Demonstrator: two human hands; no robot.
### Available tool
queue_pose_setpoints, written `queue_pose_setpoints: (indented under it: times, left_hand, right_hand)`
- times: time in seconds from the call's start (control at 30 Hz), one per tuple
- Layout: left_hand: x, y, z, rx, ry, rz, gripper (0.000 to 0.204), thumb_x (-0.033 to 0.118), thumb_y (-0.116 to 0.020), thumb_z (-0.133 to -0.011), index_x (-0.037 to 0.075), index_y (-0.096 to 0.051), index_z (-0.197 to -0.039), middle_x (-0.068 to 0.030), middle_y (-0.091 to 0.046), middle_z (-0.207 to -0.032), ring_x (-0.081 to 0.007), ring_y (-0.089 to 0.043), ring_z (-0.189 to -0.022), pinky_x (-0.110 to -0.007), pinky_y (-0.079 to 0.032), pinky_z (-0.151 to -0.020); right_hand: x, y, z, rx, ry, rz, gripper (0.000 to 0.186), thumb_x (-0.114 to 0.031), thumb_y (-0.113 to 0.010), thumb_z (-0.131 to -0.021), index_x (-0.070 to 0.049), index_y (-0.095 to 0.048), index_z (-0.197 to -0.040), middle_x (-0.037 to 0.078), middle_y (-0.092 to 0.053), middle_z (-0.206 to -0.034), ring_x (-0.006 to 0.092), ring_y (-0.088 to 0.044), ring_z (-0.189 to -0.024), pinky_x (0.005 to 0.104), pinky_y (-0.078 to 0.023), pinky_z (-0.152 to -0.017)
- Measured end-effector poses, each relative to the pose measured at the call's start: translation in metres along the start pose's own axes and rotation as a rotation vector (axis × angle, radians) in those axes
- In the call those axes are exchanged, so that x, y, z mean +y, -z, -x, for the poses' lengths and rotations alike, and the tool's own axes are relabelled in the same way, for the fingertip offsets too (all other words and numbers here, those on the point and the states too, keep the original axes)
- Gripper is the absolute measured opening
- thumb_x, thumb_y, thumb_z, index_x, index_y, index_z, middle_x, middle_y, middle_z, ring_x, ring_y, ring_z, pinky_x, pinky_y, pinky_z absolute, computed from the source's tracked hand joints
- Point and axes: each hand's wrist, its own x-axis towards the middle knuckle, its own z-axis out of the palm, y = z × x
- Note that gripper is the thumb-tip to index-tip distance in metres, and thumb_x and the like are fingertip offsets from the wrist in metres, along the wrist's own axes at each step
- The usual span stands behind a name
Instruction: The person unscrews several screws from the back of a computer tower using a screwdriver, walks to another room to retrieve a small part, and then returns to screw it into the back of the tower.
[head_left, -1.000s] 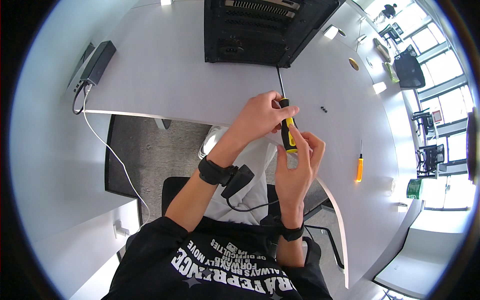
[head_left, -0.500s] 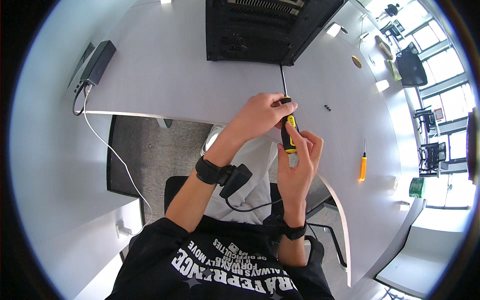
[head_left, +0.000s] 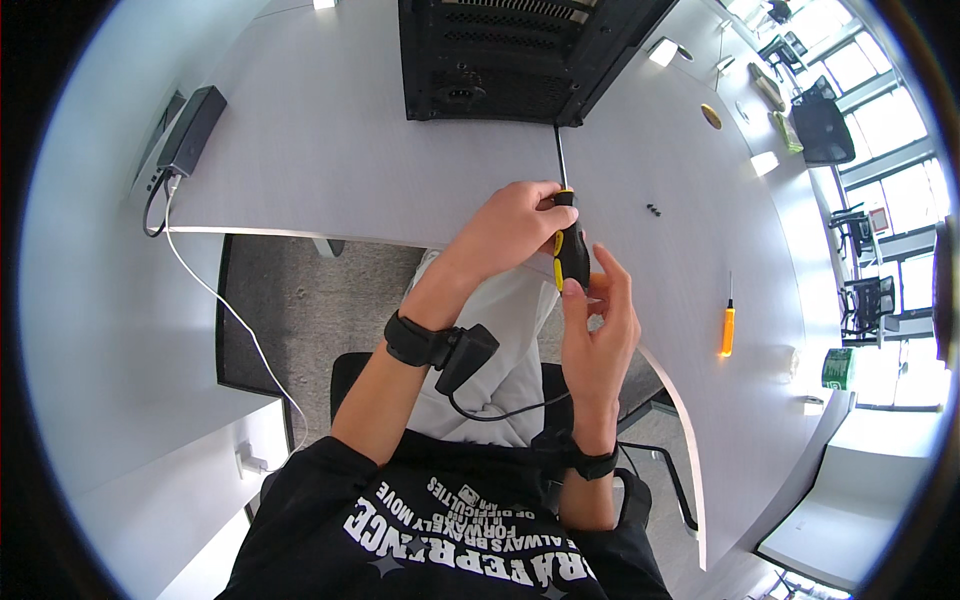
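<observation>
A black-and-yellow screwdriver [head_left: 573, 256] points away from me, its shaft tip at the lower right corner of a black computer case [head_left: 490, 100]. My left hand [head_left: 508, 228] is closed around the front of the handle, thumb on top. At the butt end, my right hand [head_left: 602, 335] has its thumb on the handle and curled fingers beside it, with the index finger lifted off. The exact contact of the shaft tip with the case is too small to make out.
Several small dark screws [head_left: 654, 210] lie on the grey desk [head_left: 330, 170] to the right. Beyond them is an orange-handled screwdriver [head_left: 728, 330]. A black power adapter [head_left: 193, 130] with a white cable sits at the left. A green container [head_left: 838, 369] stands far right.
The screwdriver handle has rotated, its yellow patches now facing left. My right index finger has come off the handle, and that hand has shifted slightly back.
</observation>
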Motion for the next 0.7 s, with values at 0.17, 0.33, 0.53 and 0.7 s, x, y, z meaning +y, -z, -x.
queue_pose_setpoints:
  times: [0.17,0.33,0.53,0.7]
  left_hand:
    - [0.003,0.0,0.003,-0.004,0.001,-0.002,0.038,0.022,-0.057,-0.098,-0.007,-0.058,-0.123,-0.0082,-0.07,-0.094,-0.0125,-0.067,-0.086,-0.026,-0.054,-0.076]
    - [0.011,-0.009,0.007,0.023,-0.034,-0.119,0.03,0.027,-0.061,-0.097,-0.003,-0.064,-0.099,-0.0048,-0.068,-0.085,-0.0107,-0.066,-0.078,-0.026,-0.054,-0.072]
    - [0.006,-0.011,0.006,0.013,-0.027,-0.152,0.029,0.026,-0.063,-0.096,-0.003,-0.063,-0.097,-0.0041,-0.067,-0.084,-0.0091,-0.064,-0.072,-0.025,-0.054,-0.067]
    - [0.006,-0.011,0.01,-0.009,-0.033,-0.164,0.03,0.027,-0.065,-0.096,-0.003,-0.063,-0.1,-0.0034,-0.067,-0.083,-0.0087,-0.063,-0.071,-0.024,-0.054,-0.066]
  right_hand:
    - [-0.005,0.001,-0.001,-0.013,0.1,0.081,0.043,-0.007,-0.074,-0.084,-0.004,-0.063,-0.125,0.006,-0.061,-0.088,0.0159,-0.06,-0.078,0.0275,-0.046,-0.061]
    - [-0.004,0.008,-0.002,0.037,0.172,0.139,0.042,-0.001,-0.076,-0.078,-0.008,-0.069,-0.119,0.006,-0.057,-0.094,0.0168,-0.059,-0.081,0.0288,-0.049,-0.063]
    - [0.0,0.014,0.001,0.054,0.189,0.151,0.042,0.004,-0.076,-0.075,-0.007,-0.071,-0.115,0.007,-0.054,-0.097,0.0188,-0.059,-0.084,0.0298,-0.053,-0.069]
    - [-0.001,0.017,0.006,0.05,0.181,0.147,0.041,0.006,-0.075,-0.074,-0.006,-0.071,-0.114,0.007,-0.054,-0.097,0.0188,-0.059,-0.084,0.0298,-0.054,-0.069]
